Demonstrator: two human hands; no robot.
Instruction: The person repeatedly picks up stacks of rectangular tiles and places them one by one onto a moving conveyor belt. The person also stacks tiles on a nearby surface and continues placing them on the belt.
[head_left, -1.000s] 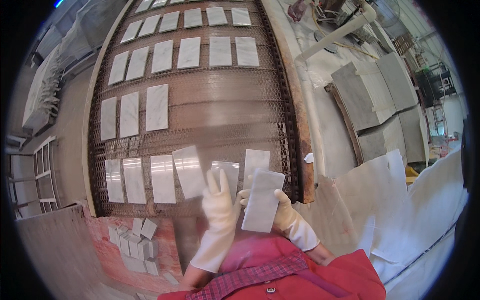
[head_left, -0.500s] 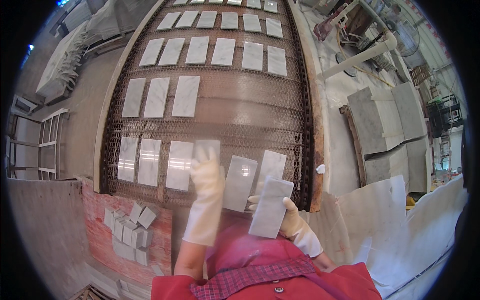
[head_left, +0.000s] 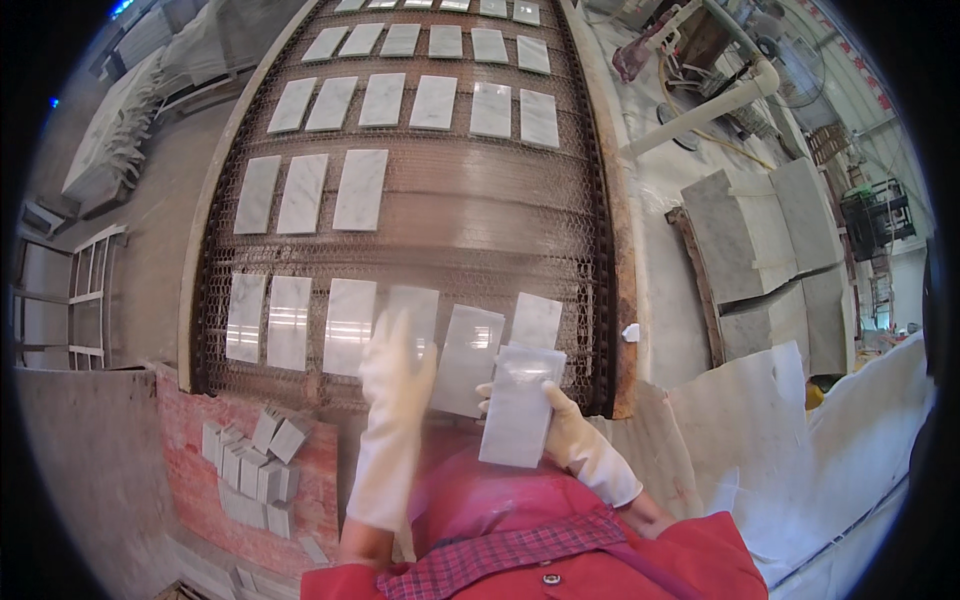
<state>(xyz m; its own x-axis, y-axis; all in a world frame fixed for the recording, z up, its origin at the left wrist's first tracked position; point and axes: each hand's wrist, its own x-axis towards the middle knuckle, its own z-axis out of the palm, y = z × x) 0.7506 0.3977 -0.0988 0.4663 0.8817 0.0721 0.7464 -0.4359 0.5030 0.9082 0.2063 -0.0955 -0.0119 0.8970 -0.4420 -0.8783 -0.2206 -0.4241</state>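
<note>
Left hand: gloved left hand [head_left: 395, 365] stretched forward with fingers flat and spread narrowly, lying on a pale marble tile [head_left: 412, 318] in the nearest row on the mesh belt [head_left: 440, 205]; nothing is gripped in it
Right hand: gloved right hand [head_left: 560, 430] closed around a stack of tiles [head_left: 520, 405], holding it upright-tilted above the belt's near edge, thumb side toward the stack's lower half
Stack position: in front of the person's chest, just right of the left forearm, overlapping the view of two tiles [head_left: 468, 358] that lie on the belt
Nearest row: three more tiles [head_left: 290, 320] lie side by side to the left of the left hand, evenly spaced, long sides parallel
Farther rows: a row of three tiles [head_left: 310, 192] sits in the middle of the belt, then fuller rows [head_left: 430, 100] beyond it
Left of the belt: small cut tile pieces [head_left: 250, 465] heaped on a reddish surface below the belt's near corner
Right of the belt: large grey stone slabs [head_left: 760, 235] stacked on the floor, and white sheeting [head_left: 800, 450] near the right arm
Clothing: red jacket with a plaid collar [head_left: 530, 550] at the lower edge
</note>
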